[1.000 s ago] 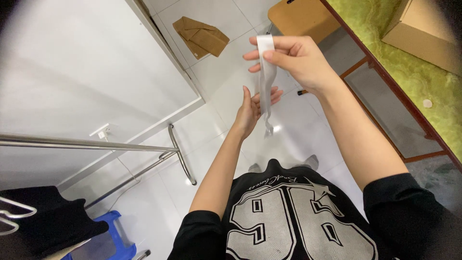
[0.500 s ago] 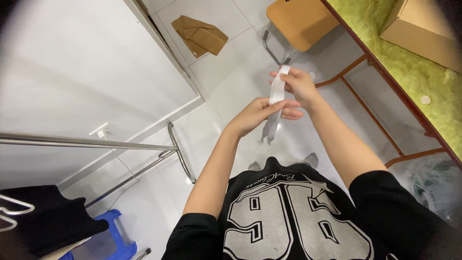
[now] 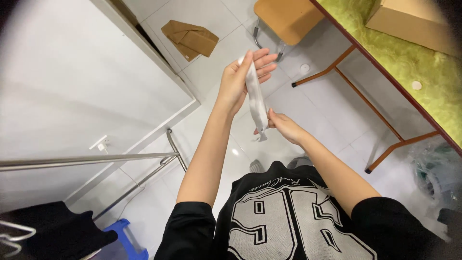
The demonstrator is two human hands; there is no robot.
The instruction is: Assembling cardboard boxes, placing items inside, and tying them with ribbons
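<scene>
A narrow, long strip of light grey cloth [image 3: 255, 98] hangs stretched between both hands in front of my chest. My left hand [image 3: 240, 77] is raised and holds the strip's upper end between thumb and fingers. Lower down, my right hand [image 3: 284, 126] pinches the strip's bottom end, near a small loose tail. I wear a black shirt [image 3: 288, 216] with large white figures.
A metal clothes rail [image 3: 96, 159] runs along the left, with a black garment [image 3: 43, 231] and a white hanger [image 3: 14, 238]. A blue stool [image 3: 126, 240], a wooden chair [image 3: 284, 19], a green-topped table [image 3: 414, 62] with a cardboard box [image 3: 414, 21], and flattened cardboard [image 3: 190, 38] on the tiled floor.
The hands have swapped heights: my left hand rose to the strip's top end, and my right hand dropped from the top to its bottom end.
</scene>
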